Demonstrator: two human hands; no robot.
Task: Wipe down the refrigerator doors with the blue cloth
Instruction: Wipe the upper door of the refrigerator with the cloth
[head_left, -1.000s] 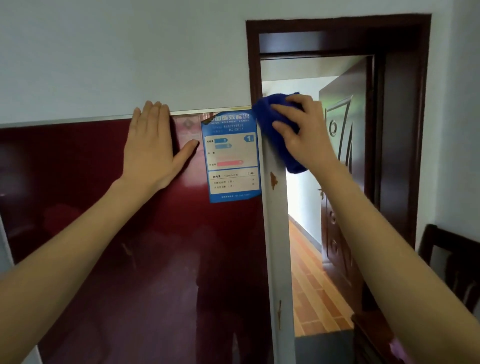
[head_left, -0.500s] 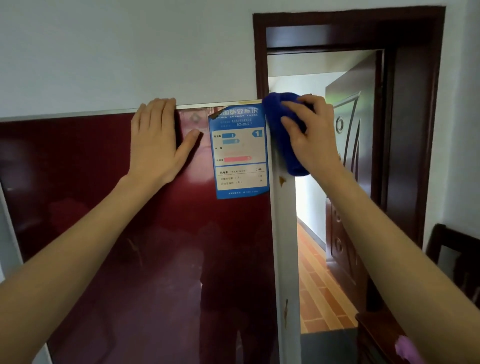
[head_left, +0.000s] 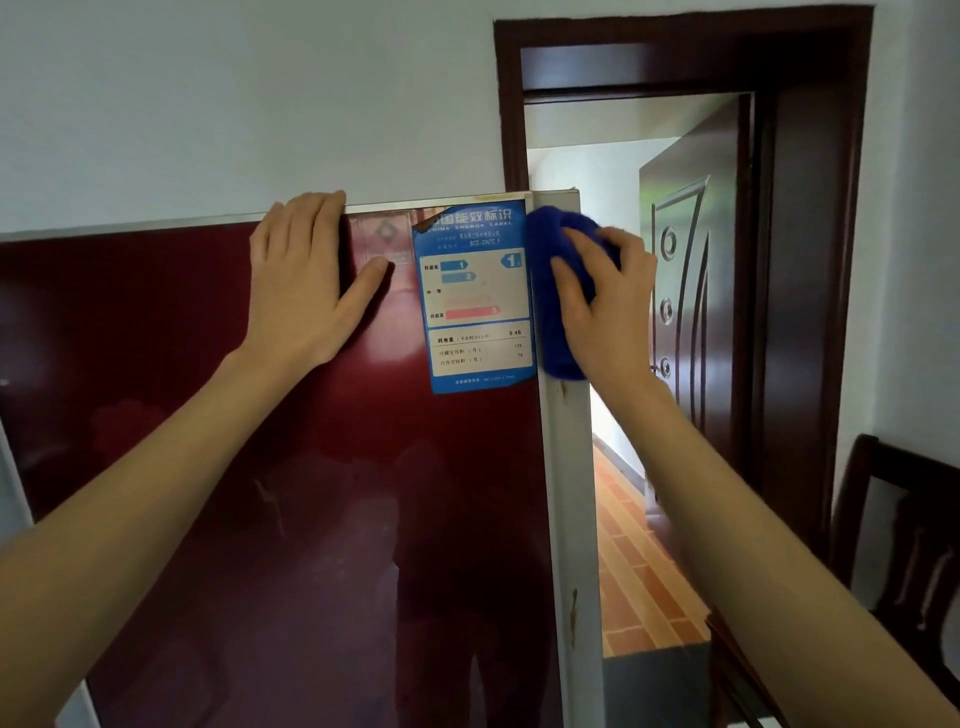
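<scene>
Blue cloth (head_left: 558, 353), gripped in my right hand (head_left: 613, 312), sits high on the vertical white edge (head_left: 566, 493) of the refrigerator door (head_left: 260, 519), so I'd wipe downward; left hand (head_left: 301, 291) lies flat, fingers straight, on the front.

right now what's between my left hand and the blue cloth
The blue energy label, stuck to the dark red refrigerator door, fills most of that stretch in the head view, its right edge beside the blue cloth.

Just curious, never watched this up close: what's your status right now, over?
Left hand flat on glossy dark red refrigerator door. Right hand grips bunched blue cloth against its white side edge. Nothing blocking.
</scene>
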